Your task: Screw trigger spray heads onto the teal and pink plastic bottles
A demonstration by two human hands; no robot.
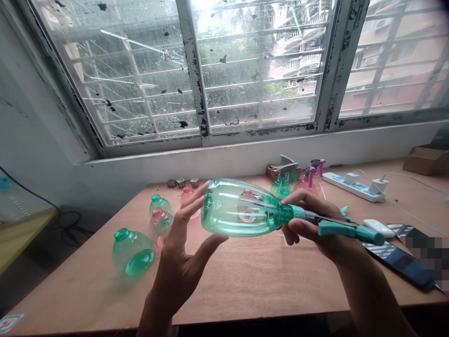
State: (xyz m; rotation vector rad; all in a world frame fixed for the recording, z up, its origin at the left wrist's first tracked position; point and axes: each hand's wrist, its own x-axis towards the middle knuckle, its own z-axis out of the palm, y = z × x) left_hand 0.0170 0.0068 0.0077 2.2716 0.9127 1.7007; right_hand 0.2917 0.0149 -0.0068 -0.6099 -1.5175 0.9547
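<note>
Green bottle (228, 210) held sideways above the surface (245, 281). Left hand (180, 264) spread in a wide C at its base, firm contact unclear; right hand (331, 248) closed round the spray head (351, 230) at the neck. Could slip if base support's loose, or cross-thread if tilted. Corner sticker (10, 323) unreadable.

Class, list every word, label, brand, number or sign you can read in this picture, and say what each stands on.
No text can be read.
Sticker at the near left corner of the table: red mark, too blurred to read.
Power strip: blue markings, too small to read.
Green spray bottle held up: no lettering visible.
</note>
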